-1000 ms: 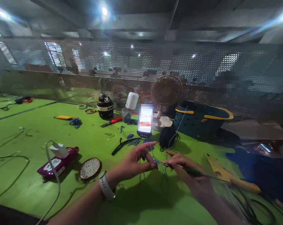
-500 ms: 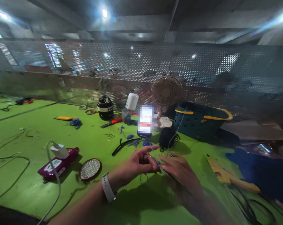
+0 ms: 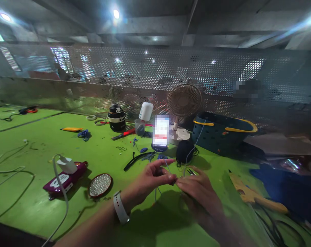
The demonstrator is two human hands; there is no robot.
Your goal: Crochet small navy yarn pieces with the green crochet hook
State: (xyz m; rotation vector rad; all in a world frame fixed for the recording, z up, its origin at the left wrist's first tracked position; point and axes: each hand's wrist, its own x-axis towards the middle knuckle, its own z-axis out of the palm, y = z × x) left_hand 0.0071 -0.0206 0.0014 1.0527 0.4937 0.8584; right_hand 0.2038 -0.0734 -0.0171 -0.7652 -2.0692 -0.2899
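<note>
Light blue yarn [image 3: 167, 166] runs over the raised index finger of my left hand [image 3: 155, 176], whose thumb and other fingers pinch a small piece of yarn work. Loose strands hang below it. My right hand [image 3: 200, 187] is closed close against the left fingertips. It grips a slim crochet hook, mostly hidden by the fingers; a small dark and pale tip [image 3: 190, 172] shows above the hand. Behind the hands sits a dark ball of yarn [image 3: 184, 152]. A strand comes down past it from the dark green basket [image 3: 217, 137].
A lit phone [image 3: 160, 132] stands before a fan [image 3: 183, 101]. Around them are a black jar [image 3: 116, 118], a red-handled cutter [image 3: 124, 133] and a black strap [image 3: 137, 160]. At left lie a purple power strip [image 3: 55, 183] and a round studded disc [image 3: 100, 185]; a yellow glue gun [image 3: 248, 192] lies right.
The fingertips of both hands have come together, covering the work and the hook's shaft that showed between them. My right hand has tilted slightly, and the view has shifted a little.
</note>
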